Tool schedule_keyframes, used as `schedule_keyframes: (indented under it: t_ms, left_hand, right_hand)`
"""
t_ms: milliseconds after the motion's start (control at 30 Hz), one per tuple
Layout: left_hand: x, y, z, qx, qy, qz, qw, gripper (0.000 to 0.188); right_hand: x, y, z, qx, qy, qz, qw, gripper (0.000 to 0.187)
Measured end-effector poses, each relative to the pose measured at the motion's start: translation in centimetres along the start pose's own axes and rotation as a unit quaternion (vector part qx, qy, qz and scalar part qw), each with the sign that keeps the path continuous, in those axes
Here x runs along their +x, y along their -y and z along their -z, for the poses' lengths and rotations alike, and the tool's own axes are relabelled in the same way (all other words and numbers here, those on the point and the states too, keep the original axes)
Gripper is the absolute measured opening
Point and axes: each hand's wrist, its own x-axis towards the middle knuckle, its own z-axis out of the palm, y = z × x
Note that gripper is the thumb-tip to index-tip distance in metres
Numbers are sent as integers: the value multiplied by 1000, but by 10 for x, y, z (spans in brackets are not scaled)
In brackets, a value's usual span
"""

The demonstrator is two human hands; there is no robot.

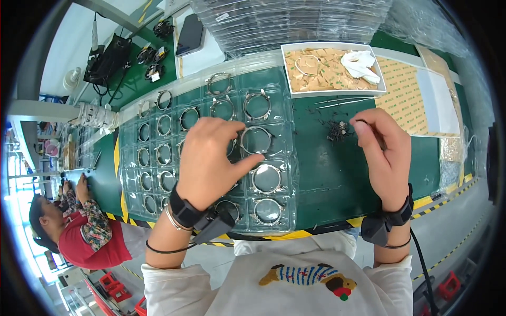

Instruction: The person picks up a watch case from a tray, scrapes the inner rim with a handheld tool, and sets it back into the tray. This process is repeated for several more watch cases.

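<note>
Over a clear plastic tray (289, 224), my left hand (208, 158) curves its thumb and index finger around the rim of a round metal watch case (270, 141). The two fingertips meet its edge at opposite sides, and the other fingers are tucked out of sight. Further right, my right hand (383, 147) is closed in a pinch on a small dark piece (361, 121), too tiny to make out fully. A loose pile of small black parts (337, 130) lies just left of those fingertips on the green mat.
Other watch cases (266, 179) fill the tray's compartments. Behind the mat stand a white box (284, 68) of tan paper pieces, metal tweezers (345, 101), and stacked clear trays (290, 23). Yellow adhesive sheets (400, 92) lie right. A phone (190, 34) rests far left; another person (89, 237) sits left.
</note>
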Motion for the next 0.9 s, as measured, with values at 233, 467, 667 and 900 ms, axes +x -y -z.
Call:
schedule_keyframes:
  t_ms: [233,467,667,900]
  left_hand:
    - [-4,5,10,-19,17,18,1000,40]
    - [3,49,9,52,-17,-36,998,24]
    - [5,40,3,-114,-39,-10,993,16]
    - [8,-44,-15,-384,141,-77,909,24]
  right_hand:
    - [-9,-18,4,-17,0,-52,999,2]
    - [-11,-21,-4,-114,56,82,989,8]
    - [-12,-6,-4,-107,57,-12,993,6]
    - [-14,-19,4,-143,0,41,989,6]
